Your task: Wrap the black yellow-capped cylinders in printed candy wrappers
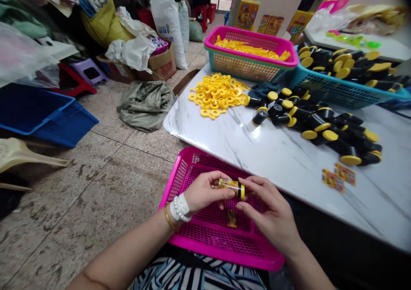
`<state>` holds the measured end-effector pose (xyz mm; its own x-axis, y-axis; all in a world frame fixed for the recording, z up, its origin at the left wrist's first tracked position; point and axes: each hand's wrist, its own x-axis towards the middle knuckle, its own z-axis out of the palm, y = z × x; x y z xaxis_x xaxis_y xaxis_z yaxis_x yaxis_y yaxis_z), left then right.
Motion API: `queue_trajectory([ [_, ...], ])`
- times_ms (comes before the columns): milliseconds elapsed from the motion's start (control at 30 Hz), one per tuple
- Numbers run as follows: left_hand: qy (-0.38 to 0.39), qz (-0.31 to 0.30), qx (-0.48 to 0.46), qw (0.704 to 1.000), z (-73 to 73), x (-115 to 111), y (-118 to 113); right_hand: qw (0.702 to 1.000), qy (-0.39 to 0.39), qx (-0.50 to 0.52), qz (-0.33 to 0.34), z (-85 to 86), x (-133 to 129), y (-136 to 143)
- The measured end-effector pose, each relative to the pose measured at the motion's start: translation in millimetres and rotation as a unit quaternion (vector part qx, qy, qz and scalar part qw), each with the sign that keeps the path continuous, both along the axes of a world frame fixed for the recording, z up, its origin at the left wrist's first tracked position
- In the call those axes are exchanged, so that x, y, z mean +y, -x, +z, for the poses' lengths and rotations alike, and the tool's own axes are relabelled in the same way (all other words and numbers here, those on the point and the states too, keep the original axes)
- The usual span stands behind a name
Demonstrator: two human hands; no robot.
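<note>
My left hand [205,191] and my right hand [268,210] together hold a small black tube with a yellow cap and a yellow printed label [231,187] over a pink mesh tray [192,165] on my lap. One labelled piece [231,218] lies inside the tray below my hands. On the white marble table [276,157] lies a pile of black tubes with yellow caps [321,125], a heap of yellow rings [216,95] and two small printed stickers [338,177].
A pink-rimmed basket of yellow parts [250,54] and a blue basket of black tubes [340,73] stand at the table's far side. On the tiled floor to the left are a blue crate [45,114], a grey sack [146,103], boxes and bags.
</note>
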<state>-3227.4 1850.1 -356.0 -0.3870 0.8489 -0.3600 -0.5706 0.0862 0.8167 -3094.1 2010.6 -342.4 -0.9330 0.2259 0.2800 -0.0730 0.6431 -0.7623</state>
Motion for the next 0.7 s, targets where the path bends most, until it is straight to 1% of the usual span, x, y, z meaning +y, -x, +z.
queue_trajectory([
  [67, 0.020, -0.004, 0.034, 0.999, -2.0, 3, -1, 1.000, -0.027, 0.003, 0.010, 0.9, 1, -3],
  [167, 0.007, -0.038, 0.065, 0.997, -4.0, 7, -2, 0.998, -0.053, 0.017, 0.009, -0.1, 4, -7],
  [267, 0.008, -0.078, 0.010, 0.997, -8.4, 6, -3, 0.997, -0.059, 0.042, 0.005, -5.3, 4, -9],
  [333, 0.018, -0.067, 0.005, 0.998, -10.7, 3, -5, 0.996, -0.059, 0.065, 0.009, -10.5, 2, -9],
  [367, 0.015, -0.047, 0.031, 0.998, -10.8, 2, -6, 0.996, -0.049, 0.072, 0.007, -13.1, -1, -9],
  [433, -0.012, -0.004, 0.138, 0.990, -8.7, 0, -9, 0.997, 0.014, 0.071, -0.018, -17.6, -6, -8],
  [500, -0.045, 0.017, 0.261, 0.964, -5.2, 1, -10, 0.989, 0.125, 0.051, -0.063, -20.6, -12, -8],
  [533, -0.055, 0.016, 0.300, 0.952, -4.0, 2, -9, 0.979, 0.184, 0.035, -0.085, -21.5, -14, -8],
  [567, -0.061, 0.013, 0.312, 0.948, -3.5, 3, -9, 0.967, 0.235, 0.017, -0.100, -22.2, -16, -7],
  [600, -0.063, 0.012, 0.298, 0.952, -4.0, 4, -8, 0.956, 0.271, 0.004, -0.110, -22.8, -17, -7],
  [633, -0.061, 0.012, 0.262, 0.963, -5.3, 5, -7, 0.952, 0.285, -0.006, -0.116, -23.4, -17, -7],
  [667, -0.054, 0.010, 0.216, 0.975, -7.1, 6, -7, 0.954, 0.276, -0.010, -0.121, -24.2, -17, -7],
  [700, -0.043, 0.008, 0.176, 0.983, -9.1, 7, -7, 0.960, 0.250, -0.007, -0.126, -25.2, -17, -7],
])
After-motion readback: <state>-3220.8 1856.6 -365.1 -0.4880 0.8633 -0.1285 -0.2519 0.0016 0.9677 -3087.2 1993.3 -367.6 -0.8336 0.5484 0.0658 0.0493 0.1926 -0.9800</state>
